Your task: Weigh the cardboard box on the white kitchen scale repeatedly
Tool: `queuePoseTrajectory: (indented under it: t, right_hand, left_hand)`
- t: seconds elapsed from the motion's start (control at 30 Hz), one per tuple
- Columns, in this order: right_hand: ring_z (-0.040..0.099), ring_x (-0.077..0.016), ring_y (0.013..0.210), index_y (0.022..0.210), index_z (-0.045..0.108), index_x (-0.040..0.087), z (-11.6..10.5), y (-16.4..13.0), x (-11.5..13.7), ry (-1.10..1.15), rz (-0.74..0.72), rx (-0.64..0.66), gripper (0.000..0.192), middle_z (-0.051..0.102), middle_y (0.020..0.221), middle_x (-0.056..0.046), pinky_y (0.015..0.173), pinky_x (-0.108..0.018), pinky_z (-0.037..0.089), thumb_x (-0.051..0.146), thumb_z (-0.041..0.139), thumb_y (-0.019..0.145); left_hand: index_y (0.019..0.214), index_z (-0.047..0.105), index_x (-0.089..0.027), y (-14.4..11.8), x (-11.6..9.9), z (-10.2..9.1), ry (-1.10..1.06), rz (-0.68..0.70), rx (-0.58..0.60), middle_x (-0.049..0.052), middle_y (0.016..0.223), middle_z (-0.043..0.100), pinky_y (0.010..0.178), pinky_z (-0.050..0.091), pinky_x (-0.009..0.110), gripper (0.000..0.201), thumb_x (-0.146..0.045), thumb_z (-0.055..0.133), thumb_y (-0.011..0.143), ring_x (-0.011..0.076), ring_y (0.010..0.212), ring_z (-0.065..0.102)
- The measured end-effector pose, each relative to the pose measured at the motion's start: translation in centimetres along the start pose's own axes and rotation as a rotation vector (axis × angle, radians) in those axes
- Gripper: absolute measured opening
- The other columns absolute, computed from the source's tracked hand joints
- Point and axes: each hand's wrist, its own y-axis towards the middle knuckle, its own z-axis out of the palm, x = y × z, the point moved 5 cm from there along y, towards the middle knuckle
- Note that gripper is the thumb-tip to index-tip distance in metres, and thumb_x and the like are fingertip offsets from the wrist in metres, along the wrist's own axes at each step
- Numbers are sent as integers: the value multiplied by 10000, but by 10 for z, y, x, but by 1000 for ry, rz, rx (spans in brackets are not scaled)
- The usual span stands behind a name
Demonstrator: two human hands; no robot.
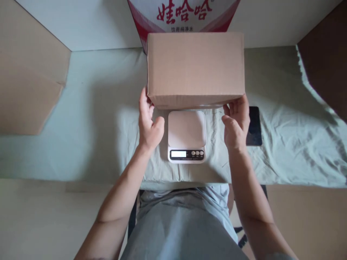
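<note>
A plain brown cardboard box is held up between my two hands, beyond a white kitchen scale. My left hand grips the box at its near left corner, fingers on the side and underneath, thumb pointing inward. At the near right corner my right hand holds it in the same way, with the fingertips partly hidden under the box. The scale lies between my wrists, its display lit and its platform bare; the digits are too faint to read.
A black phone lies right of my right hand on the green cloth. Behind the box stands a red and white printed carton. Cardboard panels flank the table at left and right.
</note>
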Motion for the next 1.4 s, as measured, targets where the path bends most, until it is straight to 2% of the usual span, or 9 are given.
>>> queuePoseTrajectory:
  t: [0.2, 0.4, 0.53, 0.67, 0.83, 1.1, 1.23, 1.33, 1.4]
  right_hand:
    - [400, -281, 1419, 1391, 359, 349, 5, 13, -22, -33, 12, 44, 704, 439, 1488, -18, 1194, -562, 318, 505, 586, 744]
    - [420, -263, 1411, 1386, 369, 338, 2, 4, -40, -111, 119, 46, 660, 466, 1474, -19, 1172, -555, 351, 364, 547, 751]
    - [434, -278, 1394, 1409, 331, 319, -6, -5, -57, -299, 72, -14, 673, 457, 1480, -38, 1169, -585, 331, 345, 540, 770]
    - [532, -290, 1297, 1430, 286, 292, -9, -13, -72, -395, 63, -46, 755, 463, 1465, -81, 1117, -565, 408, 267, 579, 734]
    - [525, -263, 1309, 1430, 289, 285, -4, -15, -74, -442, 55, -24, 783, 445, 1490, -77, 1128, -519, 425, 153, 536, 699]
    - [549, -242, 1274, 1418, 337, 229, -3, -15, -69, -498, 75, -22, 838, 516, 1425, -98, 1150, -507, 416, 61, 490, 612]
    - [539, -257, 1283, 1404, 364, 242, -2, -15, -65, -481, 70, -16, 796, 535, 1402, -89, 1148, -536, 407, 90, 517, 638]
    - [502, -262, 1335, 1433, 306, 276, -1, -14, -64, -430, 46, -11, 808, 485, 1460, -72, 1172, -549, 369, 139, 551, 675]
    - [428, -261, 1407, 1467, 211, 303, -1, -14, -63, -394, 8, -25, 861, 382, 1542, -54, 1197, -554, 325, 174, 565, 693]
  left_hand:
    - [1466, 182, -323, 14, 37, 9, 56, -52, 5, 52, 1558, 341, 1198, 314, 404, 691, -207, 503, 865, 211, 1471, 326]
    - [1472, 200, -330, 9, 60, 9, 126, -116, 36, 47, 1550, 370, 1159, 383, 378, 719, -165, 513, 846, 201, 1450, 364]
    - [1473, 213, -297, -1, 73, 3, 230, -153, -37, 65, 1539, 389, 1154, 393, 379, 783, -69, 503, 782, 193, 1420, 407]
    - [1443, 287, -224, -12, 86, 2, 316, -135, -85, 96, 1492, 447, 1171, 370, 370, 777, -19, 484, 720, 199, 1354, 480]
    - [1422, 317, -199, -18, 90, 2, 338, -125, -89, 108, 1448, 484, 1147, 395, 358, 762, -12, 482, 702, 204, 1290, 531]
    - [1395, 359, -175, -17, 86, 2, 355, -108, -119, 110, 1396, 535, 1093, 452, 324, 749, 14, 451, 676, 179, 1214, 582]
    - [1404, 370, -178, -18, 89, 2, 387, -134, -103, 104, 1436, 518, 1162, 383, 344, 771, 10, 467, 663, 195, 1304, 529]
    - [1410, 384, -192, -18, 85, 2, 409, -133, -79, 91, 1478, 492, 1250, 214, 399, 792, 12, 485, 652, 215, 1414, 415]
    - [1454, 316, -220, -16, 82, 2, 403, -118, -68, 78, 1538, 422, 1270, 87, 441, 857, 15, 495, 649, 220, 1460, 344]
